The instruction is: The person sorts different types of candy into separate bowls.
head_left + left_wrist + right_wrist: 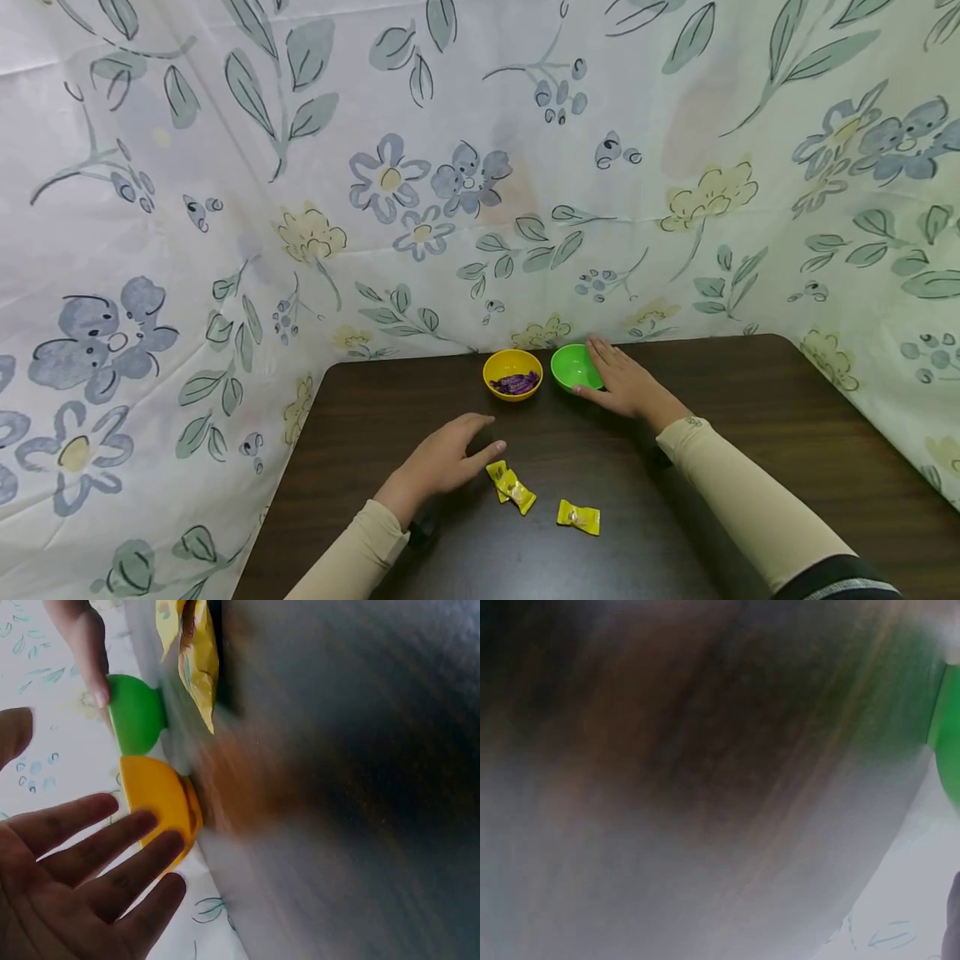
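My right hand (pixel 628 385) holds a green bowl (pixel 572 364) at its right side, thumb by the near rim and fingers by the far rim. Bare green shows inside that bowl. Just left of it stands a yellow bowl (pixel 512 362) with several purple-wrapped candies (pixel 516 383) in it. My left hand (pixel 444 457) is in front of the yellow bowl, apart from it, fingers spread and holding nothing. Near its thumb lie two overlapping yellow-wrapped candies (pixel 516 491). A third yellow-wrapped candy (pixel 578 517) lies to their right. The right wrist view catches only the green bowl's edge (pixel 949 742).
Everything stands on a dark brown wooden table (pixel 750 433). A white cloth (pixel 420 275) printed with flowers and leaves hangs behind the table and along both sides. Both bowls are close to the table's back edge.
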`<state>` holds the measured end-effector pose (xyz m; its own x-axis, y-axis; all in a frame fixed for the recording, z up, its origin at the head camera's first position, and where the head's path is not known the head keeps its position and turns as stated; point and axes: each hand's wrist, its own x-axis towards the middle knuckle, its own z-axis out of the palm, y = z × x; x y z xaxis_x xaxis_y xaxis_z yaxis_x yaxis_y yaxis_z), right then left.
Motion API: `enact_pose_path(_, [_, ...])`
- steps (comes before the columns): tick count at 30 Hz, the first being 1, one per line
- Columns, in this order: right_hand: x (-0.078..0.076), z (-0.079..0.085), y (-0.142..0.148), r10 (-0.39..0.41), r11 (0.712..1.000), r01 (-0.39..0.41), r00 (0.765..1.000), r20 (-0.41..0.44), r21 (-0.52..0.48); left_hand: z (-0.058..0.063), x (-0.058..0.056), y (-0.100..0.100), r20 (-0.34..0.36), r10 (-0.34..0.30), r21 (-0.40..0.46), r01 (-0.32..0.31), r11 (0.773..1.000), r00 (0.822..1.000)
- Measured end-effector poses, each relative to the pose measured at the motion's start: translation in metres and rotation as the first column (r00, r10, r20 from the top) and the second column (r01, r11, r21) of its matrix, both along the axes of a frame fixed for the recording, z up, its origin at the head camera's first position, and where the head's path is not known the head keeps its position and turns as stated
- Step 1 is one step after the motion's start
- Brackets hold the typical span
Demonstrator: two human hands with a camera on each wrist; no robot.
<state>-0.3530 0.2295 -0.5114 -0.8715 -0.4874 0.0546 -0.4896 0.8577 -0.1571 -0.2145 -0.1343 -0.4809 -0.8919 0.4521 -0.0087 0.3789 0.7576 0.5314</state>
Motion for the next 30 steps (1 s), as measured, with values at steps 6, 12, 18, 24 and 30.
enact_pose_path(6, [-0.002,0.0,0.002,-0.001,1.0,0.002,1.0,-0.009,0.026,-0.002,0.007,0.001,-0.022,-0.073,0.009,0.073,0.997,0.997])
enact_pose_path(12, [-0.004,0.0,-0.002,-0.013,1.0,0.013,1.0,0.001,0.017,-0.006,0.012,-0.001,-0.025,-0.094,-0.024,0.093,0.995,0.995])
enact_pose_path(18, [-0.004,-0.001,-0.005,-0.008,1.0,0.008,1.0,-0.003,0.003,-0.014,0.015,-0.007,-0.035,-0.133,-0.049,0.132,0.99,0.99])
enact_pose_path(24, [-0.004,-0.002,-0.006,-0.003,1.0,0.003,1.0,-0.003,0.005,-0.02,0.016,-0.01,-0.035,-0.149,-0.011,0.149,0.989,0.988])
enact_pose_path(30, [-0.003,-0.001,-0.006,-0.012,1.0,0.012,1.0,-0.002,0.011,-0.021,0.015,-0.003,-0.082,-0.179,-0.013,0.179,0.984,0.98])
